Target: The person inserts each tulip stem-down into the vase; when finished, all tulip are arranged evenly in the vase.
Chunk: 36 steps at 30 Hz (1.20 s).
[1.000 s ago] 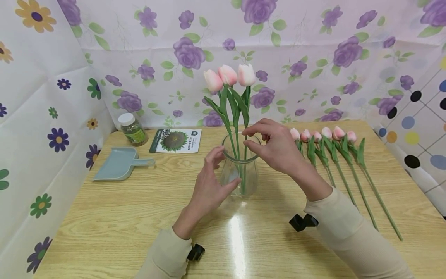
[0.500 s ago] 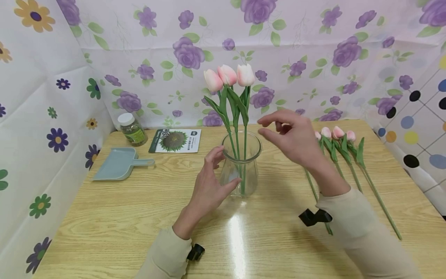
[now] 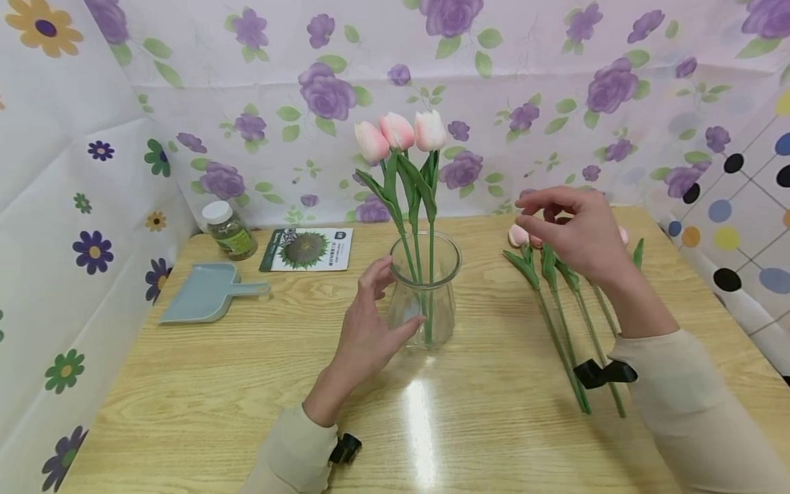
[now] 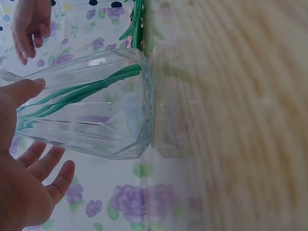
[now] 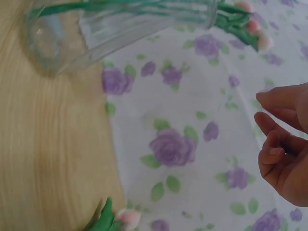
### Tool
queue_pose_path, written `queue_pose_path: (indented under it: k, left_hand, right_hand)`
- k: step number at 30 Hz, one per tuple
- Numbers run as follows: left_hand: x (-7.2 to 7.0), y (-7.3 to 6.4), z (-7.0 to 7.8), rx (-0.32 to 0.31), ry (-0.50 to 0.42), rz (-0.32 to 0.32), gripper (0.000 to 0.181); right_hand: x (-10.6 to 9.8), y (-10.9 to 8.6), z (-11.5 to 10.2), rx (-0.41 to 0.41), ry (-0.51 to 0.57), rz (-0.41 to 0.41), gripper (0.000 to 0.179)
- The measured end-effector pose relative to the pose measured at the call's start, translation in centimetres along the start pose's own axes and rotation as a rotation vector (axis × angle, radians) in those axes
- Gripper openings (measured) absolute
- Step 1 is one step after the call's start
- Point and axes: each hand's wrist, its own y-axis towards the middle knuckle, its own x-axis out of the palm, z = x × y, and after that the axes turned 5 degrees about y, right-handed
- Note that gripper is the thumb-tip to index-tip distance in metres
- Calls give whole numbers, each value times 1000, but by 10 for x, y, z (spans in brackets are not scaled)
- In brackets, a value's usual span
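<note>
While the left hand (image 3: 367,329) curls round the side of the glass vase (image 3: 441,309), the right hand (image 3: 583,233) hangs over the loose tulips (image 3: 548,264), loosely bent, holding nothing, thumb and index apart. Vase stands upright between the hands, against the left one, three pink tulips (image 3: 397,132) in it. Loose tulips lie under the right hand, heads partly hidden by it. Dustpan (image 3: 204,293) sits left of the left hand.

The vase's mouth (image 3: 443,280) has room at right — three tulips (image 3: 420,184) block left.
</note>
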Motion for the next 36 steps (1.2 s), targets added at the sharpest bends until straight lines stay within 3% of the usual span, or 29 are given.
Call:
queue_pose_path:
  k: [8,16,21,27,36]
  left_hand:
    - [1,2,-1,-3,-19,-2,105]
    - [-1,3,0,4,-14,-2,106]
    - [0,1,-1,12,6,-2,107]
    - [0,1,-1,10,7,-4,107]
    - [0,1,-2,18,5,-1,106]
  right_hand:
    - [-8,-8,39,107,-187,-85,22]
    - [-15,-14,76,187,-260,-355,26]
    - [-15,-21,94,244,-294,-460,26]
    - [-12,-27,105,263,-302,-518,22]
    - [-7,-31,106,257,-369,-542,21]
